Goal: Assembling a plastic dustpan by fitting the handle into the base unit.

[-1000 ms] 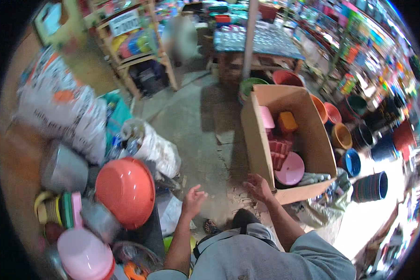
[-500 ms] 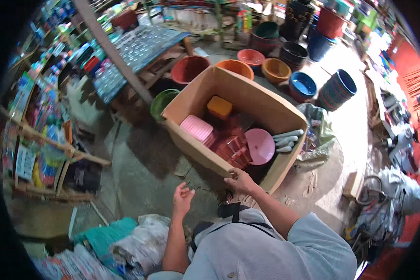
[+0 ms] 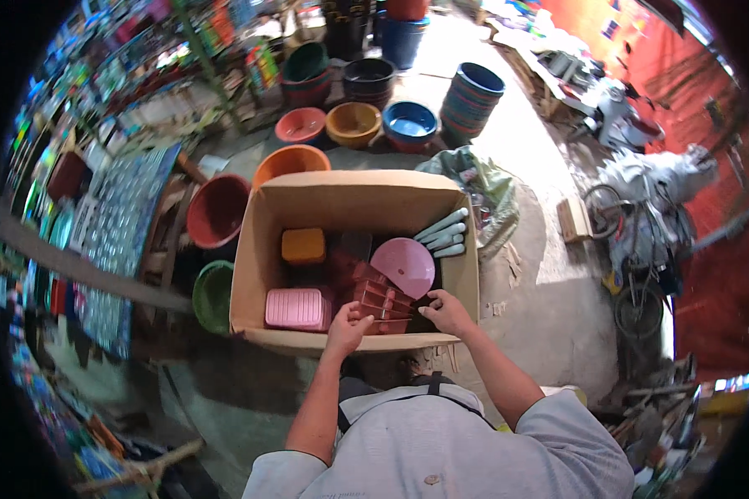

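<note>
The big open cardboard box [image 3: 352,190] stands in front of me. Dark red plastic racks or baskets with slats [image 3: 383,301] lie inside, near its front wall. My left hand [image 3: 349,331] reaches over that wall to the left edge of the red plastic, fingers bent but apart. On the other side my right hand [image 3: 446,316] hovers with curled, parted fingers; whether either touches the plastic is unclear. Around the red pieces are a stack of pink baskets [image 3: 298,308], a yellow-orange container [image 3: 303,246], a round pink basin [image 3: 403,268] and several pale grey rods [image 3: 443,232].
Behind the box stand an orange basin [image 3: 290,160], a yellow basin [image 3: 353,123], a blue basin [image 3: 409,122] and a stack of buckets [image 3: 472,101]. Red [image 3: 216,211] and green [image 3: 215,297] tubs flank its left. A greenish sack [image 3: 493,195] lies right; a glassware table [image 3: 125,241] is left.
My view has turned right, so the box now sits squarely before me. My right hand has let go of the box's rim, and both hands have moved in over the red plastic pieces.
</note>
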A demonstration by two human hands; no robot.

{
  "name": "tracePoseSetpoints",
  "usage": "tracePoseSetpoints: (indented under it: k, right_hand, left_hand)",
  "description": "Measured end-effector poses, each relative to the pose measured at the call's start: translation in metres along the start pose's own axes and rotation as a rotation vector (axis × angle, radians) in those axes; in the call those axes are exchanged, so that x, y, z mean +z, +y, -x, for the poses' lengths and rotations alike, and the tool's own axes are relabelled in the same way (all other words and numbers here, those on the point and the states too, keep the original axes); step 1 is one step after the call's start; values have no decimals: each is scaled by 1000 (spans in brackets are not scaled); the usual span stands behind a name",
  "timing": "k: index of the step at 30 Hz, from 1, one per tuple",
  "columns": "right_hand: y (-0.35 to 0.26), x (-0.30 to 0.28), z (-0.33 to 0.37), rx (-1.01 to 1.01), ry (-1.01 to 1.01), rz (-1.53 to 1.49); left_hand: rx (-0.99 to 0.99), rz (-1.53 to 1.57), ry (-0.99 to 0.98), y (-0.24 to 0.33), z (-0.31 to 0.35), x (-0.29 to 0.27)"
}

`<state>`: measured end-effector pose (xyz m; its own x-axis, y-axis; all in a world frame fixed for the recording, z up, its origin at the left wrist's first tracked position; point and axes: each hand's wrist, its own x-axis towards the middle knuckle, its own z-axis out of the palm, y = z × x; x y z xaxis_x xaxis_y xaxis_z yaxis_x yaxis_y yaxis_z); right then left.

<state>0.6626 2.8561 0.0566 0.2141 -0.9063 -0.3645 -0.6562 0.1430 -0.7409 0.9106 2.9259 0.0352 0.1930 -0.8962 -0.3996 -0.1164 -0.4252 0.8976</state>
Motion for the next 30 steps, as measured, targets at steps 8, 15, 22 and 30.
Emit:
tracePoseSetpoints:
  k: [8, 15, 22, 30]
  right_hand:
    - [-25, 3, -9, 85, 129, -118]
    - [5, 14, -65, 122, 5, -94]
    - [32, 37, -159, 67, -148, 22]
    - [67, 114, -266, -13, -205, 128]
  left_hand:
    - [66, -166, -214, -9, -69, -19]
    - [-8, -175, -132, -35, -102, -11]
    - [-118, -283, 22, -49, -147, 16]
    - [-155, -173, 97, -137, -196, 41]
